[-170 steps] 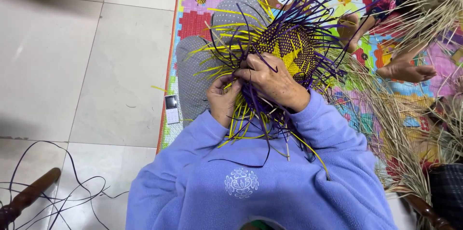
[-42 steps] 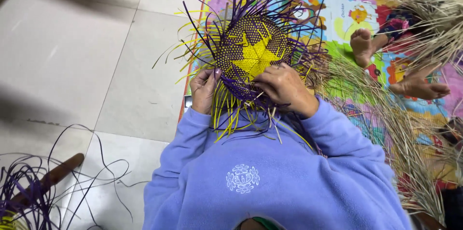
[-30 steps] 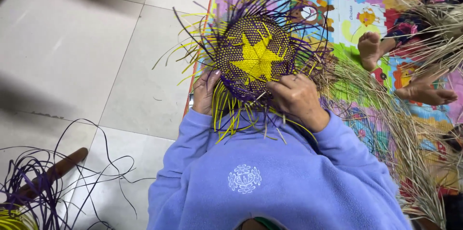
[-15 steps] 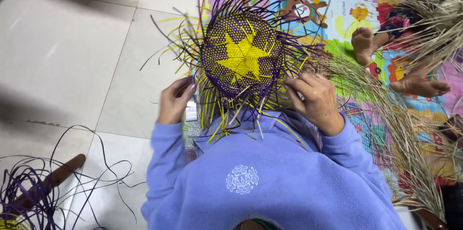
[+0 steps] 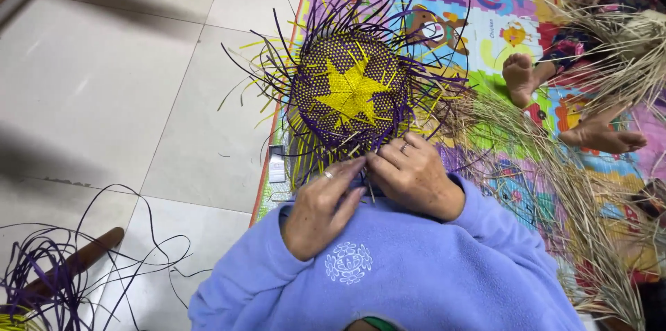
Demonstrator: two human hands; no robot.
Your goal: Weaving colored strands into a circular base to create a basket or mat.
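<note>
A round woven piece of purple strips with a yellow star in its middle rests in my lap, loose purple and yellow strip ends sticking out all round. My left hand and my right hand meet at its near edge, fingers pinched on loose strips there. Both wrists wear light purple fleece sleeves. A ring shows on each hand.
A colourful play mat lies under the work on pale floor tiles. Another person's bare feet and dry straw lie at the right. A bundle of purple strips sits at lower left.
The woven piece has turned and shifted right. My left hand moved in from the left edge, and both hands now meet at the near edge.
</note>
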